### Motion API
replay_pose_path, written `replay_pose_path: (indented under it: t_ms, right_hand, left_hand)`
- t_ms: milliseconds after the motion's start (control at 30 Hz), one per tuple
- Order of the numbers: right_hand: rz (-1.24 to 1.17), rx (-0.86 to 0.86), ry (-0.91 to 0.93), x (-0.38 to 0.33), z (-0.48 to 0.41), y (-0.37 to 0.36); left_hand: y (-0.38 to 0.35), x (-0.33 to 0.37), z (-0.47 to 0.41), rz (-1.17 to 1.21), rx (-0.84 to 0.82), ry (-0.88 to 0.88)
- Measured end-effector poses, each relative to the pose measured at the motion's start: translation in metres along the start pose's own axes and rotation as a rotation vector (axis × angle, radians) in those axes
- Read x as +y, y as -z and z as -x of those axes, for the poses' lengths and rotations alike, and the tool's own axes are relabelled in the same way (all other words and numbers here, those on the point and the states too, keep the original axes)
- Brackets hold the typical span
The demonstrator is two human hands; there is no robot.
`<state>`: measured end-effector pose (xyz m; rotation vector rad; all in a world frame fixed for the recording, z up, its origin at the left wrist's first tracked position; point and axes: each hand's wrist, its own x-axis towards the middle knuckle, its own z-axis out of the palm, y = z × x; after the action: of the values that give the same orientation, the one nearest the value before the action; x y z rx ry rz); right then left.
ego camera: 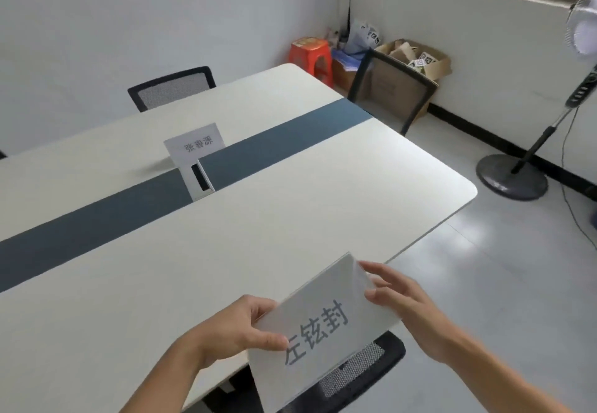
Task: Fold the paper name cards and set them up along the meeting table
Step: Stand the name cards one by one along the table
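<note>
Left hand (239,328) is pinching the folded name card (323,322) over the table's (226,251) near edge, while right hand (403,296) is only touching its other end with loose fingers; it is probably risking springing open or slipping off

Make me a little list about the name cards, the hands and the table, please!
held card: white name card with big dark characters, above the near edge of the table
left: left hand pinches the card's left edge
right: right hand touches its right edge with straight fingers
set up: second name card stands upright beside the blue strip
below the held card: black mesh chair
progress: one card standing, one in hand
</note>
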<state>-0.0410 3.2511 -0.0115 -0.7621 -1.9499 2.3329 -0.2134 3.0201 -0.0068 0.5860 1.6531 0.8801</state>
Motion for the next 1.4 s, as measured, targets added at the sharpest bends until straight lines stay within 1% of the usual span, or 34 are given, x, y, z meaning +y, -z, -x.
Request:
replay_pose_path:
  t_ms: [167, 300, 400, 467, 533, 600, 633, 700, 833, 933, 1167, 1400]
  right_hand:
    - [0.086, -0.115, -0.044, -0.013, -0.086, -0.015]
    - [0.157, -0.137, -0.106, 0.000, -0.147, -0.030]
    - [0.297, -0.125, -0.139, 0.016, -0.190, -0.036]
    - [0.496, -0.076, -0.145, 0.032, -0.219, -0.032]
    - [0.867, -0.041, -0.144, 0.051, -0.245, -0.026]
    - [1.188, -0.084, -0.152, 0.067, -0.265, -0.024]
    - [1.279, -0.110, -0.146, 0.072, -0.274, -0.024]
    - [1.385, -0.137, -0.115, 0.079, -0.292, -0.025]
    - [1.521, -0.147, 0.011, 0.087, -0.331, -0.037]
    - [1.539, -0.145, 0.029, 0.101, -0.349, -0.038]
    - [1.578, -0.008, 0.140, 0.144, -0.353, -0.026]
    - [1.606, 0.030, 0.135, 0.146, -0.354, -0.026]
  left_hand:
    - [0.056, -0.013, -0.026, 0.045, 0.109, -0.001]
    - [0.092, -0.029, -0.043, 0.038, 0.202, 0.054]
    - [0.120, -0.045, -0.057, -0.006, 0.294, 0.090]
    - [0.139, -0.058, -0.070, -0.103, 0.430, 0.125]
    - [0.160, -0.070, -0.085, -0.241, 0.594, 0.164]
    - [0.180, -0.075, -0.103, -0.344, 0.711, 0.194]
    - [0.191, -0.076, -0.112, -0.389, 0.754, 0.205]
    - [0.212, -0.074, -0.133, -0.487, 0.810, 0.232]
    - [0.248, -0.066, -0.171, -0.629, 0.850, 0.230]
    - [0.267, -0.063, -0.195, -0.673, 0.867, 0.192]
    - [0.304, -0.070, -0.230, -0.761, 0.794, 0.144]
    - [0.337, -0.074, -0.248, -0.837, 0.793, 0.138]
